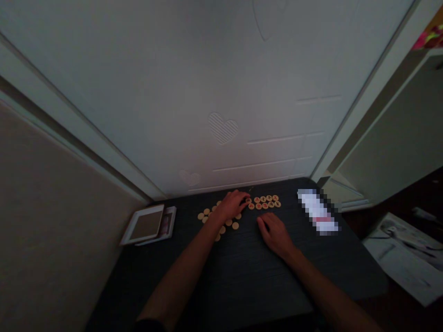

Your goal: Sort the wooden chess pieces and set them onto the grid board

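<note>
Several round wooden game discs lie on a dark table [242, 272]. A loose face-down scatter of discs [207, 214] spreads at the left, and two neat rows of face-up discs [266, 202] with marks sit to the right. My left hand [234, 204] rests over the scatter, its fingertips pinched on a disc at the left end of the rows. My right hand [275, 233] lies flat on the bare tabletop just below the rows, fingers stretched out, holding nothing.
A white shallow box and lid [148, 225] sit at the table's left. A blurred white packet [318, 212] lies at the right rear. A white door panel [221, 101] stands right behind the table. Papers [404, 251] lie lower right off the table.
</note>
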Demonstrator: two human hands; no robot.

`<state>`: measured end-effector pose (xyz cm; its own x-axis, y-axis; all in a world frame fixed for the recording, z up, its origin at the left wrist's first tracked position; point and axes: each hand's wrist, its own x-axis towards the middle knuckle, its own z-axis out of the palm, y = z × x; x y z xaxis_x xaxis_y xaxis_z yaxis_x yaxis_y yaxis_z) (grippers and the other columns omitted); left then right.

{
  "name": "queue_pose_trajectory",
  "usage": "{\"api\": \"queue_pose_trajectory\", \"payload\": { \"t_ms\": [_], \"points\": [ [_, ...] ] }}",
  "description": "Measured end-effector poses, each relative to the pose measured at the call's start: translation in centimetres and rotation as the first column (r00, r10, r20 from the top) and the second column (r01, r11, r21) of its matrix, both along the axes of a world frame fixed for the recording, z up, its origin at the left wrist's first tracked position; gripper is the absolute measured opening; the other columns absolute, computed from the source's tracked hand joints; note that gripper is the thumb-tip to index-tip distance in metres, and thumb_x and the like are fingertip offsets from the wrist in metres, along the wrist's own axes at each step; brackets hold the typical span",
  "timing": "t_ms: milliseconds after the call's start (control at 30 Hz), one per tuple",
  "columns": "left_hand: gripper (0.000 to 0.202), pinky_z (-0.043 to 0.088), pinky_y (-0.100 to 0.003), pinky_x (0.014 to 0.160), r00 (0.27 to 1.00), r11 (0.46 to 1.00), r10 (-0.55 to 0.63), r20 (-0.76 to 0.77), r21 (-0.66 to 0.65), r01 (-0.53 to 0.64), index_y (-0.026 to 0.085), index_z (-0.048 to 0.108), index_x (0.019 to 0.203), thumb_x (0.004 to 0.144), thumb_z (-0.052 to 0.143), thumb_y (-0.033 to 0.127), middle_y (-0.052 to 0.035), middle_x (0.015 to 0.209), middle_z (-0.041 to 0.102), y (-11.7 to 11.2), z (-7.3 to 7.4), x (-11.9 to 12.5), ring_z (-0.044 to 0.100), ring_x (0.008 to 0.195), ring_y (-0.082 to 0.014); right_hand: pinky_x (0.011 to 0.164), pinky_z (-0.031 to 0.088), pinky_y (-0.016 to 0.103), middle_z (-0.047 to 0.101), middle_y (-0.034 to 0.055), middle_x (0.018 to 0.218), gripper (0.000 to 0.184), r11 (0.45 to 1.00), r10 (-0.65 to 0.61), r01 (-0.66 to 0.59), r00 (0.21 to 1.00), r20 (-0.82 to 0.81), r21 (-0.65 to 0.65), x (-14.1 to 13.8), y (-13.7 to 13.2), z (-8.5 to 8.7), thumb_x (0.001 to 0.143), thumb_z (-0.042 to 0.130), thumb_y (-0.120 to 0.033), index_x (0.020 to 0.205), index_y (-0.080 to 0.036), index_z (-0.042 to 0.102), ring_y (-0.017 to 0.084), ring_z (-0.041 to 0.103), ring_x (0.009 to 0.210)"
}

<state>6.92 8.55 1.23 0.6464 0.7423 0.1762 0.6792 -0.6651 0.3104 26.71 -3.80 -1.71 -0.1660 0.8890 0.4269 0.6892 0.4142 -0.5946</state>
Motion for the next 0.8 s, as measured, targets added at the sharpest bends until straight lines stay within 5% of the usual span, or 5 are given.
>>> {"api": "queue_pose_trajectory", "payload": {
  "t_ms": [400,600,800],
  "points": [
    [0.025,0.049,-0.034,0.095,1.0,1.0,0.005,-0.003,-0.028,-0.005,0.023,0.068,0.118,0.093,0.064,0.02,-0.0033,0.112,0.074,0.2,-0.2,0.6,0.068,0.102,-0.0202,0.078,0.05,0.034,0.066,0.0049,0.082,0.03,1.0,-0.011,0.011,0.999,-0.031,-0.01,0.0,0.0,0.2,0.104,0.041,-0.031,0.083,-0.022,0.061,0.02,0.062,0.081],
    [0.025,0.048,-0.035,0.096,1.0,1.0,0.007,0.002,-0.018,-0.007,0.023,0.068,0.117,0.093,0.065,0.022,-0.0045,0.115,0.074,0.1,0.0,0.6,0.068,0.102,-0.0207,0.104,0.046,0.044,0.065,0.01,0.13,0.029,0.998,0.064,-0.065,0.996,0.062,0.017,-0.2,0.0,0.2,0.103,0.045,-0.031,0.124,-0.023,0.065,0.025,0.059,0.119],
    [0.026,0.048,-0.037,0.1,0.998,0.998,0.056,0.043,0.013,-0.056,0.023,0.069,0.118,0.097,0.054,0.019,-0.0051,0.12,0.072,0.0,1.1,-1.2,0.065,0.111,-0.0212,0.103,0.045,0.052,0.053,0.0089,0.149,0.038,0.996,0.089,-0.082,0.97,0.226,-0.04,-0.6,-0.1,0.6,0.102,0.048,-0.036,0.137,-0.024,0.057,0.029,0.055,0.123]
  ]
}}
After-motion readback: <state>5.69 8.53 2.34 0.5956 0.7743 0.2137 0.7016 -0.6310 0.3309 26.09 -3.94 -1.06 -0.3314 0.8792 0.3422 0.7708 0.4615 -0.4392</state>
